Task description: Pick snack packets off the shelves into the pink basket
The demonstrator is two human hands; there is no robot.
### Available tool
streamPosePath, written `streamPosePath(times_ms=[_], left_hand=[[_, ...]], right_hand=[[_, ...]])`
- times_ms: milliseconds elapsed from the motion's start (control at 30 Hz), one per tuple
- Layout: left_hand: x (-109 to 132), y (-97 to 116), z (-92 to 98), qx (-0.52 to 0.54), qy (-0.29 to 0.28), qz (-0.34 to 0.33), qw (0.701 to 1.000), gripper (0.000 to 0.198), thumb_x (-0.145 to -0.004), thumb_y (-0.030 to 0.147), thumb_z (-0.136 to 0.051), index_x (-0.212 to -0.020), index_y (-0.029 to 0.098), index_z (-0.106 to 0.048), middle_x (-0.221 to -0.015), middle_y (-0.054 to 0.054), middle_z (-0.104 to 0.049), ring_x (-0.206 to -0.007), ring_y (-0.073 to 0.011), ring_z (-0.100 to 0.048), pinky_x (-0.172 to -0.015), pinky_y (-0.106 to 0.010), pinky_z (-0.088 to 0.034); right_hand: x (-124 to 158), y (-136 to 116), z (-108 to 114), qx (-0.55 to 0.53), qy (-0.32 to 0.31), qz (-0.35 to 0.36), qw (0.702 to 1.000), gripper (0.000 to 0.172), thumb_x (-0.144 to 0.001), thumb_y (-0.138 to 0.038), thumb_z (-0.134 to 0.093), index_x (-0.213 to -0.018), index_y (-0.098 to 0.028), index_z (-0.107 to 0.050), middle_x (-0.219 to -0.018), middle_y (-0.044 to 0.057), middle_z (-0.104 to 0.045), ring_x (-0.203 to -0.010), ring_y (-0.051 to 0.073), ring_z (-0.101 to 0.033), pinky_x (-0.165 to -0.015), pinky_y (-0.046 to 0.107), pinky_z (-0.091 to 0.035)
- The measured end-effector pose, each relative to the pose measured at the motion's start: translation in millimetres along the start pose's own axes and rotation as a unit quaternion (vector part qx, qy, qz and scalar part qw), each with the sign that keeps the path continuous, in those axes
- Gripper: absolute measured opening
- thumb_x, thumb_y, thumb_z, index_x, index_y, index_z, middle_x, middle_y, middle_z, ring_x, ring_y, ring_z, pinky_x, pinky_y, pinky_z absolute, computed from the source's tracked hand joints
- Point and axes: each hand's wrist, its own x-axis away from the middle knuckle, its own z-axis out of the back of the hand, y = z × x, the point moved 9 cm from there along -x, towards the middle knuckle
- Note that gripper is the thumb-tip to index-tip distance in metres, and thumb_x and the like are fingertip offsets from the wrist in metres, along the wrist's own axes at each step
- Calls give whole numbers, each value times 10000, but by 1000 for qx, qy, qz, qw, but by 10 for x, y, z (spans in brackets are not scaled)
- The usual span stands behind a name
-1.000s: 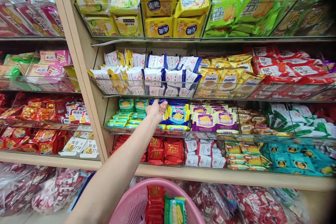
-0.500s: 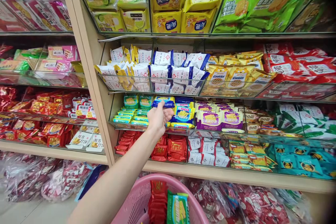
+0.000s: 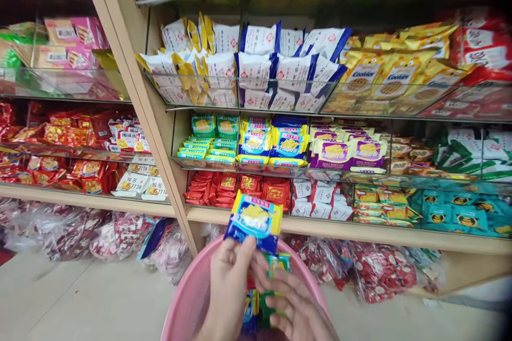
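My left hand grips a blue and yellow biscuit packet by its lower edge, thumb on top. The packet is tilted, its printed face toward me, above the far rim of a pink plastic basket. My right hand, slightly blurred, is over the basket with fingers apart, just right of the left hand and apart from the packet. Inside the basket lie a green packet and another blue and yellow packet, partly hidden by my hands.
Ahead, shelves with glass fronts hold packaged biscuits, including matching blue and yellow packets, purple packets and red packets. A wooden upright divides the shelving. Clear plastic bags of goods rest on the floor below.
My left hand has drawn back from the shelf with the blue and yellow packet to above the basket. My right hand has come into view. The camera has tilted down.
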Motion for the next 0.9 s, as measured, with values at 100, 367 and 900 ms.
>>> streamPosePath(times_ms=[100, 367, 900], left_hand=[[272, -331, 139, -25, -14, 41, 999, 456, -689, 577, -683, -587, 149, -564, -417, -21, -590, -309, -100, -510, -339, -182, -395], [744, -1044, 393, -46, -27, 131, 990, 461, -689, 579, -687, -683, 146, -532, -469, -9, -613, -348, -99, -560, -341, -146, -385], [844, -646, 434, -593, -395, -153, 685, 1063, -674, 343, -772, -1480, 328, -79, -1547, -115, -234, -1402, -375, -218, -1101, -639, -214]], right_hand=[[7, -40, -154, -65, 0, 26, 998, 631, -568, -477, -813, -1101, -242, -570, -1124, 88, -677, -956, 234, -641, -778, 348, -516], [296, 217, -159, -48, 51, -3, 998, 454, -677, -395, -760, -1076, -233, -617, -997, 58, -717, -866, 214, -655, -726, 321, -517], [232, 904, 64, -28, 13, -72, 997, 528, -619, -307, -810, -1106, -213, -629, -1034, 62, -718, -936, 226, -655, -868, 361, -490]])
